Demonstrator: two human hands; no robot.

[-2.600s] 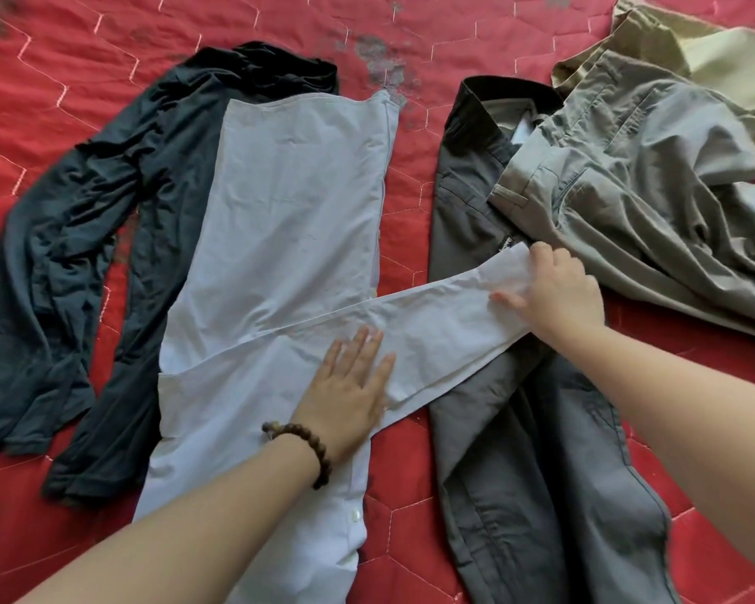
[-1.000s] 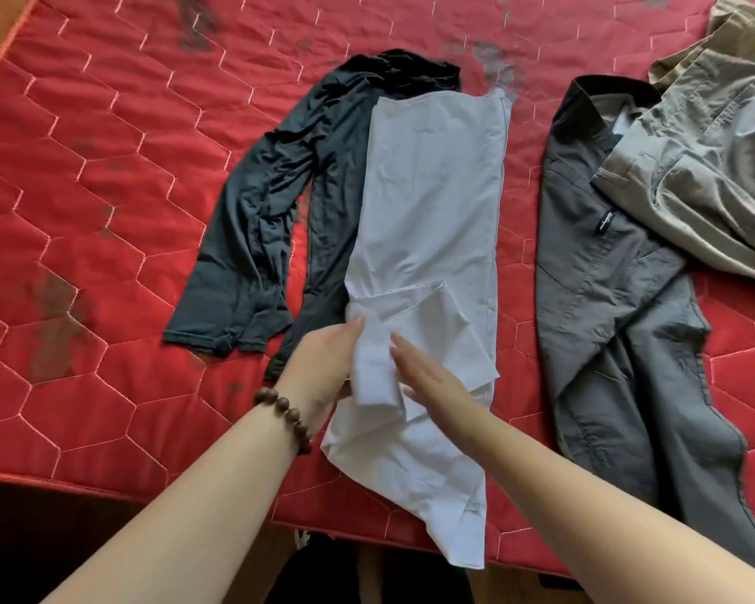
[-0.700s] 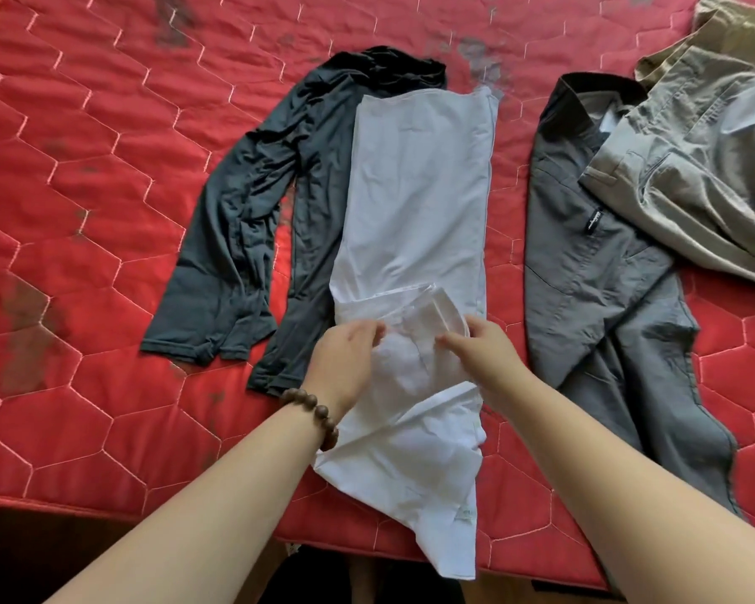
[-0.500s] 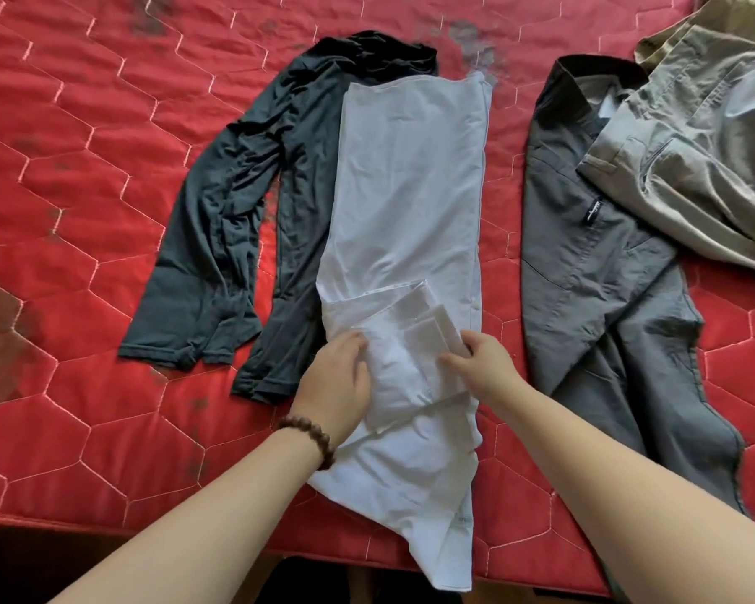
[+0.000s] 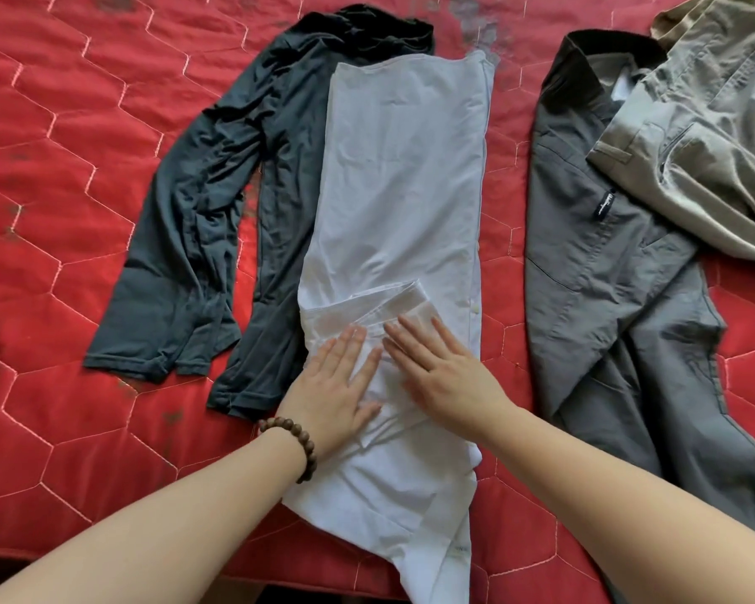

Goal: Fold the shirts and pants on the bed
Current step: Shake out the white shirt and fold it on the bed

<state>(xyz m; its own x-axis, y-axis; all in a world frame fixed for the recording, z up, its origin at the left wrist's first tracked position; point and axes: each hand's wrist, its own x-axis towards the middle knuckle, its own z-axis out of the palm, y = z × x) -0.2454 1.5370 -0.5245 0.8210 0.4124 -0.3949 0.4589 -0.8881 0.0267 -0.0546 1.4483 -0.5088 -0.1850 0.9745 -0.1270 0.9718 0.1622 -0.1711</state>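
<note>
My left hand [image 5: 334, 396] and right hand [image 5: 439, 374], fingers spread flat, press the folded sleeve of the pale blue cotton shirt [image 5: 399, 176] directly beneath them.

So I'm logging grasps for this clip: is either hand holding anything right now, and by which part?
Nothing is gripped. The left hand and right hand lie flat, pressing the folded sleeve of the white shirt.

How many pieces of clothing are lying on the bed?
5: dark shirt at left, white shirt under both hands, grey trousers at right, khaki trousers overlapping them, beige garment in the far corner. More may be hidden.
</note>
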